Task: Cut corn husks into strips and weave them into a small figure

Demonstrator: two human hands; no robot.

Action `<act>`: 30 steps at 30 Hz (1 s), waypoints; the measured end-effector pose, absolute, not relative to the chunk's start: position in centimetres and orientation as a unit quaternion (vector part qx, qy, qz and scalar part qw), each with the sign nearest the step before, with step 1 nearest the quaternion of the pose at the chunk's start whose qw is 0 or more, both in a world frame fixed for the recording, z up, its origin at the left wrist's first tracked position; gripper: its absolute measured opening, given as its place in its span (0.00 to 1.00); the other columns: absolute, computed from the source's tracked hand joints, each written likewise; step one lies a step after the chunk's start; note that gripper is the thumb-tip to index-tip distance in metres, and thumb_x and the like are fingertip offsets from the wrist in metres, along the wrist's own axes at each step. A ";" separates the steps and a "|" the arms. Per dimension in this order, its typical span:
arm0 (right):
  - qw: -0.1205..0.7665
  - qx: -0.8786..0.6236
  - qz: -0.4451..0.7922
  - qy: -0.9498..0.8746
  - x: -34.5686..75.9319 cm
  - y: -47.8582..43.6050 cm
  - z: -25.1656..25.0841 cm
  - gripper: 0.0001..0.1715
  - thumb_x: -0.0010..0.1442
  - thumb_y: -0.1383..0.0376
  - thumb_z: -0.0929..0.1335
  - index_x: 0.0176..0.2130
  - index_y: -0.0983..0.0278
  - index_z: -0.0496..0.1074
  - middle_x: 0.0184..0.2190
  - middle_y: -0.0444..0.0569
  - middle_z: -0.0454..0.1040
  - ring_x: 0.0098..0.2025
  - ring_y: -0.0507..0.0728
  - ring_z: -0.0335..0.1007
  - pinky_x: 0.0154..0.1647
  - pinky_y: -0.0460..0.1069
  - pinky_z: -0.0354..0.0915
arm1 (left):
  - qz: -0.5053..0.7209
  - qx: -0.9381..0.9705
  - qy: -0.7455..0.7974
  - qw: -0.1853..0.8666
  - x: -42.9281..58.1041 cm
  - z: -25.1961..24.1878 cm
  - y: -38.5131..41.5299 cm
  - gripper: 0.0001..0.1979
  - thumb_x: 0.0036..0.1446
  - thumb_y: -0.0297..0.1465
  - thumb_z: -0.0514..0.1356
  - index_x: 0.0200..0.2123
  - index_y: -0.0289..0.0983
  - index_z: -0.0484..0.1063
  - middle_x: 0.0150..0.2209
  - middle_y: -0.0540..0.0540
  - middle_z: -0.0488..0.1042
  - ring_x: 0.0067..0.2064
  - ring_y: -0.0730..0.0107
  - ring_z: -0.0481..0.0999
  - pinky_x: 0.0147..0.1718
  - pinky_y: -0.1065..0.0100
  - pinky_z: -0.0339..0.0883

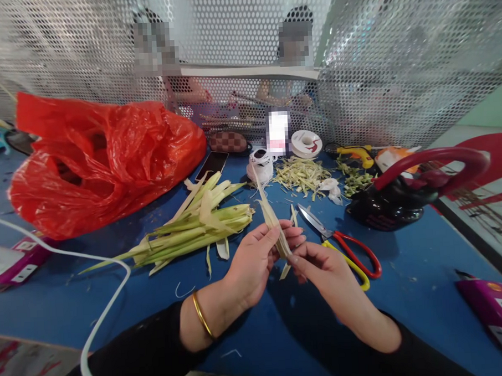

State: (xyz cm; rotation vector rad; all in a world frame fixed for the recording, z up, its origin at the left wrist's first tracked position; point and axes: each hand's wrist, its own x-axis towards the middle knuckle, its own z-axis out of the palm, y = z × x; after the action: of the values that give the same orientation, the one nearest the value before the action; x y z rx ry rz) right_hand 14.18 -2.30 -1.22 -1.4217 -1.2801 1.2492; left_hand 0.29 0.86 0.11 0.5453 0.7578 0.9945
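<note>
Seeing husks (203,228) lying left on table (155,292), probably awaiting work. Pinching strip (269,214) mid-table with left hand (254,255) fingers. Spotting shreds (303,174) beyond, maybe done. Pinching strip's near end with right hand (329,273) fingers; looking partway through this piece. Having scissors (328,234) crowding right hand; getting more room toward table's near edge.

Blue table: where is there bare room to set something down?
Largely bare patches: between the scissors and the right purple box; between the leaf bundle and left sleeve. Crowded: the back, with red bag, white spool and shredded pieces.
</note>
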 end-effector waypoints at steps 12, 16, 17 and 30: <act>0.385 -0.537 0.581 -0.475 13.6 -2.4 -1.4 0.20 0.54 0.50 0.71 0.31 0.65 0.74 0.21 0.43 0.70 0.20 0.50 0.65 0.21 0.46 0.63 | 0.460 0.242 0.344 0.782 0.2 0.4 0.8 0.07 0.65 0.28 0.55 0.36 0.34 0.73 0.36 0.42 0.81 0.40 0.66 0.81 0.42 0.68 0.72; 0.403 -0.529 0.626 -0.408 13.5 -2.6 -1.5 0.23 0.50 0.48 0.73 0.28 0.66 0.75 0.21 0.45 0.74 0.18 0.49 0.66 0.20 0.46 0.63 | 0.449 0.233 0.352 0.787 0.2 0.6 0.8 0.08 0.65 0.27 0.54 0.36 0.33 0.73 0.36 0.40 0.81 0.39 0.65 0.81 0.38 0.68 0.72; 0.407 -0.530 0.628 -0.400 13.5 -2.6 -1.6 0.23 0.50 0.48 0.74 0.28 0.66 0.76 0.21 0.45 0.74 0.17 0.49 0.65 0.20 0.45 0.63 | 0.447 0.228 0.353 0.790 0.2 0.7 0.9 0.08 0.65 0.28 0.55 0.37 0.32 0.73 0.36 0.40 0.81 0.39 0.65 0.81 0.37 0.69 0.72; 0.348 -0.603 0.307 -0.649 17.3 -1.5 -0.4 0.14 0.62 0.57 0.65 0.36 0.61 0.76 0.29 0.46 0.75 0.30 0.55 0.72 0.32 0.48 0.65 | 0.460 0.160 0.411 0.771 -0.2 0.6 1.8 0.10 0.65 0.24 0.52 0.34 0.32 0.72 0.24 0.50 0.71 0.23 0.77 0.72 0.28 0.72 0.72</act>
State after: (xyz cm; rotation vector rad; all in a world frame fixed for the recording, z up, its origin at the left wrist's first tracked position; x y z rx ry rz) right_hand 17.29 -1.46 -0.40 -1.5636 -1.6815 0.7949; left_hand -0.24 1.80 0.57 0.3479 0.8901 0.9972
